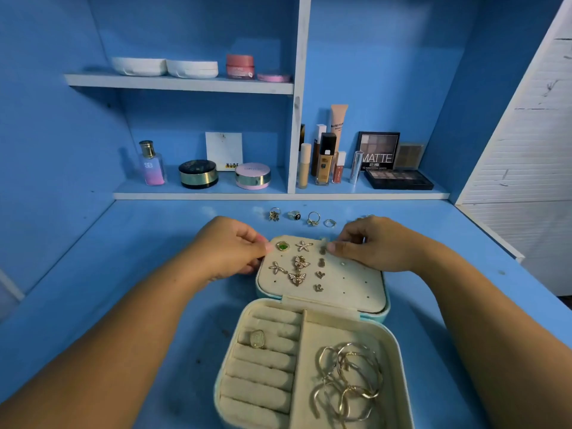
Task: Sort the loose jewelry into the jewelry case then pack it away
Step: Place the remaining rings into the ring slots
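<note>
The left hand [230,247] holds the far left corner of the jewelry case's lid [356,289], thumb on the padded face and the other fingers curled under the edge. The jewelry case [399,366] lies open on the blue desk [123,274]. Its long axis runs away from the person, with the base nearest and the lid laid flat beyond the hinge, padded inside facing up.

Just right of the left thumb sits a green stone earring [282,246], and next to it a starfish earring [303,246]. Nearer the person than that grip, a second starfish [277,268], two butterfly earrings [297,277] and a column of small studs [320,274] are pinned across the left half of the panel. Beyond both hands, four loose rings [294,215] lie in a row on the desk, well short of the shelf.

The right hand [376,243] comes in from the right, fingers curled. Its thumb and forefinger are drawn narrow on a small earring [322,249] at the lid's far edge, at the top of the stud column. The panel below this grip shows only bare holes.

In the base, one ring [257,339] sits in the ring rolls on the left. A tangle of gold bangles [349,379] fills the open compartment on the right.
</note>
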Motion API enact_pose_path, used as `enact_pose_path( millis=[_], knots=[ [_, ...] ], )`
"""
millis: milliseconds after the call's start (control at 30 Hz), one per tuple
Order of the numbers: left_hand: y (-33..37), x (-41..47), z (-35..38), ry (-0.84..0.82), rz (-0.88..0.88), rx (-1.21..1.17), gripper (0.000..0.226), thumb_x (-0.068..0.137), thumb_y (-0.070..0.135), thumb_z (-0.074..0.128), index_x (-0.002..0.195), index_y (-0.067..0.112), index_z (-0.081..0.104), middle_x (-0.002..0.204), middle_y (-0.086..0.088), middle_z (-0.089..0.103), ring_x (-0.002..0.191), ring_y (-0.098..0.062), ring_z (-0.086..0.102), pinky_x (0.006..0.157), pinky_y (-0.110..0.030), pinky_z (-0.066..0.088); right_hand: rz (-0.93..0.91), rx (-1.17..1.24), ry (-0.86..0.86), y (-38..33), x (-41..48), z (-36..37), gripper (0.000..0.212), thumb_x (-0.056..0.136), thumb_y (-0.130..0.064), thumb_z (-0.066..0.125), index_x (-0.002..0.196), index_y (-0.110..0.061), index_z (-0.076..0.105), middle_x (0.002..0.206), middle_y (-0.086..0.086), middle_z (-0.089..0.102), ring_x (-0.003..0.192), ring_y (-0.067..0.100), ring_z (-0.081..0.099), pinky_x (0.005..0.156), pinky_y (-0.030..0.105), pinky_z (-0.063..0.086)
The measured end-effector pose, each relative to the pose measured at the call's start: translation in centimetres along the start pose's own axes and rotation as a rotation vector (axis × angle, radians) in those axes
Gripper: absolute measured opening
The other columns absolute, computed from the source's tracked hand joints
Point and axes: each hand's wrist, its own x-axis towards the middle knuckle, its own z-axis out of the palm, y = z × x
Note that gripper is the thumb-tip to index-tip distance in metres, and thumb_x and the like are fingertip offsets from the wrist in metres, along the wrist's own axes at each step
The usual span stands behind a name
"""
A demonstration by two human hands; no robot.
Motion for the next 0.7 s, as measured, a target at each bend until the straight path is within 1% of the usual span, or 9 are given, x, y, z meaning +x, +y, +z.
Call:
enact_pose_path(
  millis=[67,133,200,267,333,400,467,600,700],
  knots=[
    [-0.1,0.1,0.5,-0.002,0.04,-0.012,0.007,0.086,0.016,0.073,0.086,0.01,0.071,0.077,-0.006,0.075,0.063,-0.009,0.068,0.057,-0.017,0.054,-0.011,0.021,-0.006,-0.1,-0.2,-0.1,0.057,0.063,-0.08,0.046,0.081,-0.03,0.067,0.083,-0.003,0.065,0.081,0.012,0.06,0.076,0.031,0.049],
    [-0.2,0.2,0.7,0.004,0.078,-0.014,0.006,0.084,0.017,0.074,0.086,0.012,0.072,0.076,-0.005,0.075,0.066,-0.012,0.069,0.061,-0.021,0.055,-0.021,0.074,0.021,-0.2,0.1,0.3,0.043,0.075,-0.071,0.052,0.085,-0.032,0.069,0.083,0.0,0.066,0.079,0.015,0.061,0.074,0.032,0.049],
    [-0.3,0.3,0.7,0.008,0.1,-0.027,0.005,0.083,0.016,0.075,0.086,0.013,0.072,0.077,-0.005,0.076,0.068,-0.014,0.069,0.066,-0.024,0.056,-0.019,0.086,0.04,-0.3,0.5,0.7,0.037,0.085,-0.06,0.053,0.088,-0.027,0.07,0.078,0.004,0.064,0.068,0.017,0.056,0.066,0.029,0.045],
    [-0.3,0.3,0.7,0.003,0.113,-0.041,0.005,0.083,0.014,0.076,0.086,0.014,0.072,0.079,-0.006,0.076,0.074,-0.017,0.071,0.071,-0.027,0.058,-0.006,0.102,0.027,-0.4,0.6,0.7,0.038,0.088,-0.055,0.053,0.088,-0.021,0.071,0.074,0.008,0.06,0.062,0.013,0.049,0.062,0.027,0.041],
    [-0.3,0.3,0.7,-0.024,0.123,-0.053,0.007,0.083,0.011,0.075,0.089,0.014,0.072,0.081,-0.006,0.076,0.081,-0.019,0.072,0.076,-0.028,0.058,0.004,0.13,0.013,-0.3,0.4,0.5,0.032,0.087,-0.052,0.057,0.085,-0.023,0.072,0.074,0.004,0.063,0.063,0.008,0.05,0.064,0.025,0.043],
    [-0.3,0.2,0.6,-0.056,0.125,-0.066,0.01,0.085,0.01,0.073,0.093,0.015,0.072,0.082,-0.004,0.076,0.084,-0.017,0.072,0.076,-0.025,0.058,0.018,0.146,0.018,-0.2,0.3,0.1,0.027,0.087,-0.047,0.06,0.083,-0.024,0.072,0.067,-0.005,0.061,0.058,0.003,0.05,0.061,0.021,0.043],
    [-0.2,0.1,0.6,-0.086,0.127,-0.092,0.011,0.086,0.009,0.072,0.094,0.016,0.071,0.085,-0.003,0.076,0.087,-0.016,0.073,0.076,-0.024,0.057,0.041,0.158,0.028,0.0,0.3,-0.2,0.026,0.088,-0.044,0.061,0.081,-0.022,0.071,0.064,-0.005,0.061,0.054,0.004,0.049,0.06,0.021,0.043],
    [-0.1,-0.1,0.6,-0.138,0.13,-0.127,0.014,0.086,0.009,0.071,0.097,0.016,0.07,0.093,-0.006,0.076,0.093,-0.017,0.072,0.083,-0.027,0.058,0.073,0.077,-0.032,0.4,0.2,-0.6,0.031,0.091,-0.046,0.055,0.086,-0.018,0.068,0.085,0.007,0.068,0.072,0.013,0.056,0.073,0.032,0.048],
    [-0.1,-0.1,0.3,-0.168,0.124,-0.126,0.016,0.085,0.012,0.072,0.101,0.016,0.07,0.094,-0.005,0.076,0.094,-0.016,0.072,0.086,-0.029,0.057,0.085,0.066,-0.055,0.4,0.0,-0.7,0.031,0.093,-0.045,0.053,0.086,-0.018,0.067,0.085,0.007,0.067,0.076,0.016,0.058,0.076,0.034,0.048]
  ],
)
